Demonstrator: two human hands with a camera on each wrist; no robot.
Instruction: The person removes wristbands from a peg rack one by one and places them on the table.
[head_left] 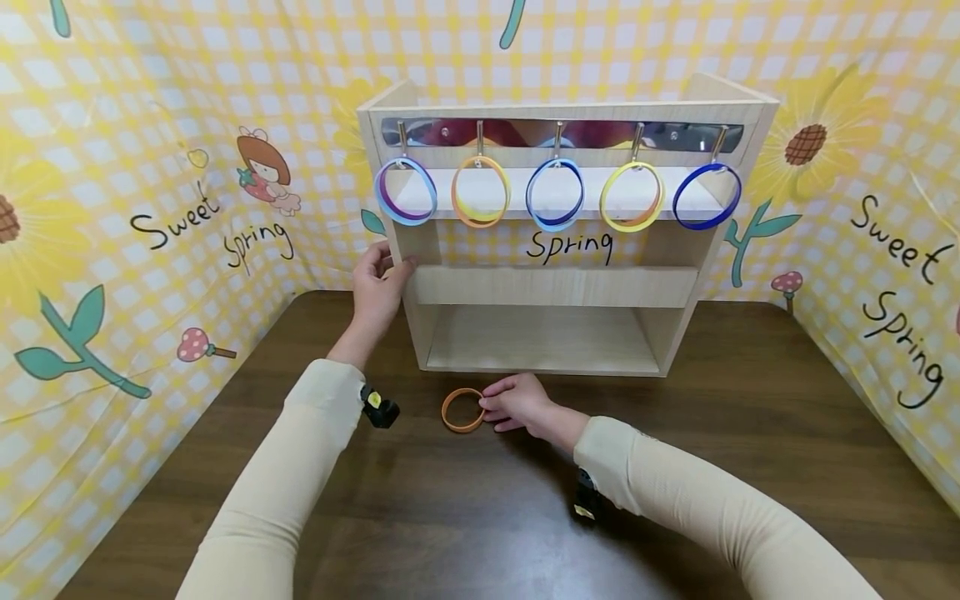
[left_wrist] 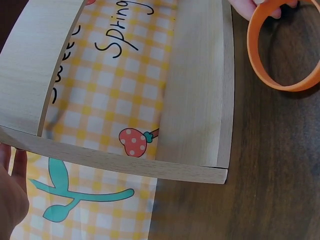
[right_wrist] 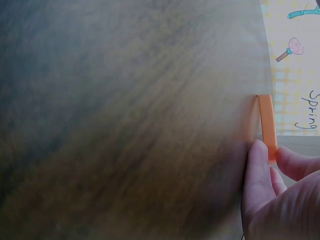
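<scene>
My left hand (head_left: 377, 287) grips the left side panel of a pale wooden shelf (head_left: 555, 287), thumb at its front edge. On the dark table in front of the shelf, my right hand (head_left: 521, 404) pinches the right side of an orange ring (head_left: 462, 429). The right wrist view has the ring (right_wrist: 268, 125) edge-on between thumb and fingers, low over the tabletop. Five-hook metal rail aside, several coloured rings hang along the shelf's top, among them a light blue and purple one (head_left: 431, 187) at the left and a dark blue one (head_left: 705, 223) at the right.
Yellow checked cloth (head_left: 315, 167) with printed flowers and lettering surrounds the table (head_left: 420, 517) at the back and sides. The shelf stands toward the table's back, with an open lower compartment (head_left: 536, 337). A black wrist camera (head_left: 380, 408) sits on the left sleeve.
</scene>
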